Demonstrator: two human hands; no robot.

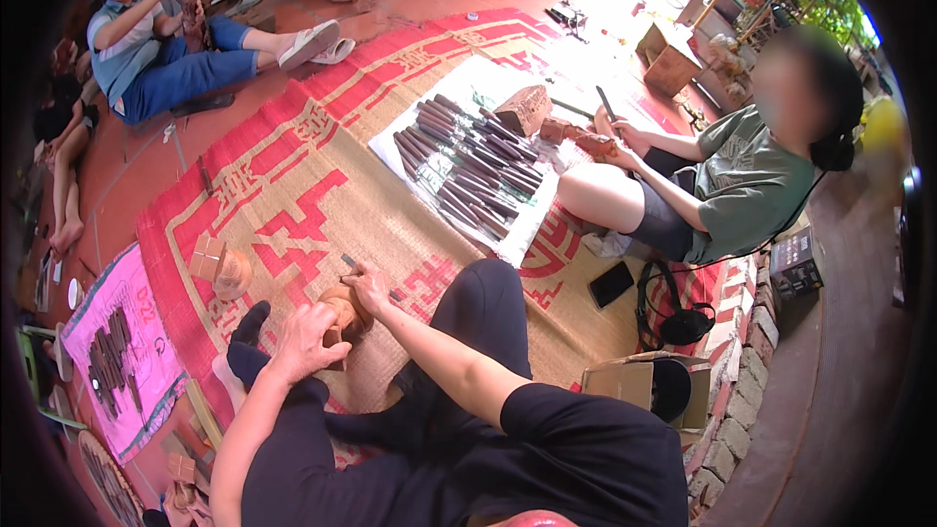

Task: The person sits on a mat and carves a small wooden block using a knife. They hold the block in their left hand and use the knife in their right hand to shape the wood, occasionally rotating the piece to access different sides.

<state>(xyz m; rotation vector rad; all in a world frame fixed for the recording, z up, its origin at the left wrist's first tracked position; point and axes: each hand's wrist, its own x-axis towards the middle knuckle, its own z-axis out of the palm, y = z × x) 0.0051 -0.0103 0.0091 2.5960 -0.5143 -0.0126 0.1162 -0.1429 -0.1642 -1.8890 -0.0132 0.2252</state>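
Observation:
My left hand [305,344] is closed on a light brown, rounded wood carving [344,310] with a squared base, which sits between my legs over the mat. On the far side of the carving, my right hand [367,290] grips a slim carving chisel [348,261]. Its narrow end sticks out past the fingers, and a dark part shows by the wrist. Where the chisel meets the wood cannot be made out. A second partly rounded wood piece [232,275] with a block base rests on the mat beyond my left foot.
The red and tan woven mat [381,176] lies under me. Many dark-handled tools [473,161] are spread on a white cloth ahead. More tools [115,361] lie on a pink sheet at left. A co-worker [742,176] sits at right near a phone [612,284] and a cardboard box [622,383].

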